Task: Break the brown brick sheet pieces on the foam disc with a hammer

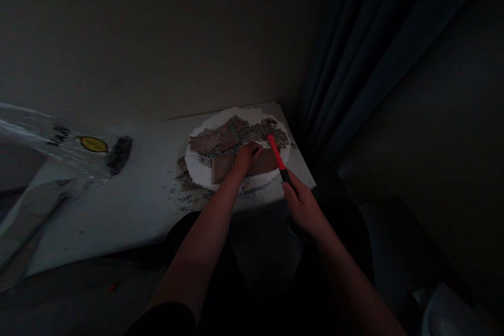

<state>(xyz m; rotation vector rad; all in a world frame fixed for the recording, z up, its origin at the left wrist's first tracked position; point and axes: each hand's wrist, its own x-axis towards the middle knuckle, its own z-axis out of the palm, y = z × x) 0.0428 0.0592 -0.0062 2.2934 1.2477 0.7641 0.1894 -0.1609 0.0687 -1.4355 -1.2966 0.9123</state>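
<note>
In my right hand (pixel 301 200) is a hammer (pixel 277 156) with a red and black handle, slanting up and left. Its head, over the grey crumbs, is too dark to make out well. My left hand (pixel 246 156) is closed, fingers curled at the upper edge of a flat brown slab (pixel 222 168). Behind it lies another rough brown slab (pixel 218 139), with a broken edge. Grey-green fragments (pixel 258 130) are heaped beside that slab. All of this lies on a round white mat (pixel 197 170) with a scalloped edge.
The mat is on a white table (pixel 145 210), close to its right end. Loose crumbs (pixel 189 189) lie left of the mat. A clear plastic bag (pixel 74 144) with a yellow label and dark contents is at the left. Dark curtains (pixel 354 52) hang on the right.
</note>
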